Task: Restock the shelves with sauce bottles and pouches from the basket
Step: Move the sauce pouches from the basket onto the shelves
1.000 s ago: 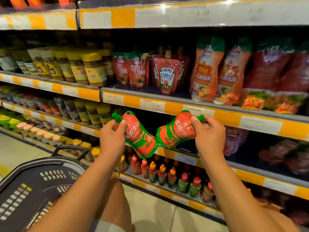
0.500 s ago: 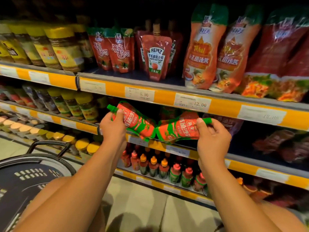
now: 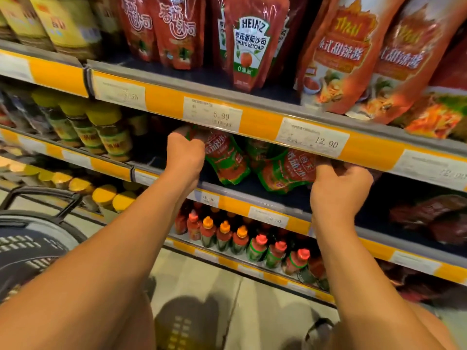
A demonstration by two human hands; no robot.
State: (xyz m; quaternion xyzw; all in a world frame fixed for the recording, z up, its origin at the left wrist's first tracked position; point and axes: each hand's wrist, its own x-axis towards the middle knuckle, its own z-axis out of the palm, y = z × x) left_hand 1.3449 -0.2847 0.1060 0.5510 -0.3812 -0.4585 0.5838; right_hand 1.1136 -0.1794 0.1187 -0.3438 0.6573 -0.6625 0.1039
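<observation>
Left hand (image 3: 185, 154) grips top of red-green soft plastic sauce pouch (image 3: 227, 160), frame centre, on middle shelf (image 3: 252, 195). Right hand (image 3: 340, 188) pinches second red-green pouch (image 3: 285, 173) beside it. Likely light, floppy, slick film; hold stiffer spout end.

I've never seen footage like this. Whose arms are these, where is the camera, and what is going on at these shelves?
There is no machine here: a person wears one wide-angle camera on the head, looking forward and down, so you see their own bare arms. The left hand grips a red-and-green sauce pouch and the right hand grips a second red-and-green sauce pouch, both reaching onto the dark middle shelf under the yellow price strip. The shelf above holds a red Heinz ketchup pouch and orange chilli-sauce pouches. Yellow-lidded jars stand to the left, small red bottles with orange caps below. The dark plastic shopping basket sits at lower left.
</observation>
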